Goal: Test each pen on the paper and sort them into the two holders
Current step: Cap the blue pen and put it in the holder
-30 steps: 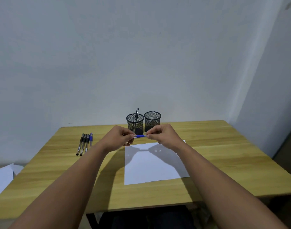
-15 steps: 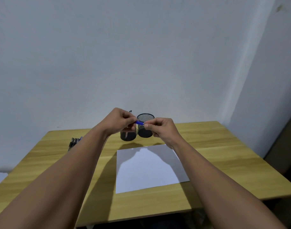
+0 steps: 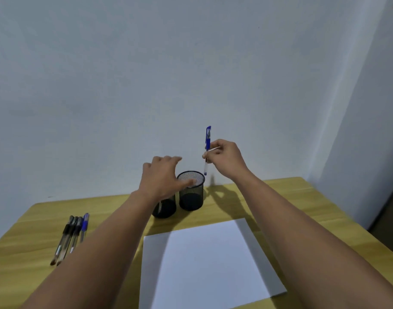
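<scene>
Blue-capped and held upright, the pen [image 3: 207, 150] sits pinched between the thumb and fingers of the right hand [image 3: 225, 160], cap end up, its lower end hanging just above the rim of the right holder [image 3: 191, 191]. The right arm reaches forward from the lower right edge of the view, wrist bent so that the knuckles face the wall [image 3: 191, 74].

The left arm stretches forward from the lower left, and the left hand [image 3: 163, 180] hovers over the two holders with its fingers spread and relaxed, gripping nothing; the fingertips are blurred, and whether they touch the right holder's rim I cannot tell. This hand covers the top of the left holder [image 3: 165, 207], of which only the dark mesh base shows.

Both black mesh holders stand side by side, touching or nearly so, towards the back of the wooden counter [image 3: 302, 208]. A white sheet of paper [image 3: 208, 264] lies flat in front of them, between the forearms. Well to the left, four more pens [image 3: 71, 237] lie side by side on the counter, three black and one blue.
</scene>
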The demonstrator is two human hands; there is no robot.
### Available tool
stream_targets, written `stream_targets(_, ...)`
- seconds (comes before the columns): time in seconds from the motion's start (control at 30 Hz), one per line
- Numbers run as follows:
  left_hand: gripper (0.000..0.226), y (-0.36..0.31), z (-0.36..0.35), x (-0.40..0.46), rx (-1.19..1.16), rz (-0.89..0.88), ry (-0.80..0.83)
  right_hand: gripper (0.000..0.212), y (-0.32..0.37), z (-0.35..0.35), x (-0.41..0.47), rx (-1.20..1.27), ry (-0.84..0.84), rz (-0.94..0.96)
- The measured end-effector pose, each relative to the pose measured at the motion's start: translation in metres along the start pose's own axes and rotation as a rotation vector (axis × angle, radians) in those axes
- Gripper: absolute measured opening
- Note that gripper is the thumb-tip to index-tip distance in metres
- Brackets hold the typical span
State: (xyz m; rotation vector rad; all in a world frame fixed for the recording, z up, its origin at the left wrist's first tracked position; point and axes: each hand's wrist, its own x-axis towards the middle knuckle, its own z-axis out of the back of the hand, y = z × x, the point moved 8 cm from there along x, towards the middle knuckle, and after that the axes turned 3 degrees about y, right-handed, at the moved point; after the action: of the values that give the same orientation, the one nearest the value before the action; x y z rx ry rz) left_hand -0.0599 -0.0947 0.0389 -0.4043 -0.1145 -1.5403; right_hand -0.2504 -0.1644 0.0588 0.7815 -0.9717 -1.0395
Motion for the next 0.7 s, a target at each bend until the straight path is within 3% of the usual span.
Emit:
stream_targets(0.13,0.105,0.006,-0.032,0.014,0.161,0.011,0.096,0.015,-0.021,-0.029,0.018,-0.024,-0.030,-0.019)
stream_targets(0.47,0.079,0.012,-0.056,0.019,0.049,0.017,0.105,0.005,-0.052,-0.066,0.016,-0.170,-0.047,-0.128)
stream_targets(0.57,0.077,0.012,-0.056,0.019,0.042,0.015,0.116,0.035,-0.051,-0.064,0.017,-0.192,-0.059,-0.135)
stream_targets(0.7,0.080,0.006,-0.050,0.014,0.032,0.019,0.135,0.038,-0.043,-0.050,0.012,-0.198,-0.113,-0.096)
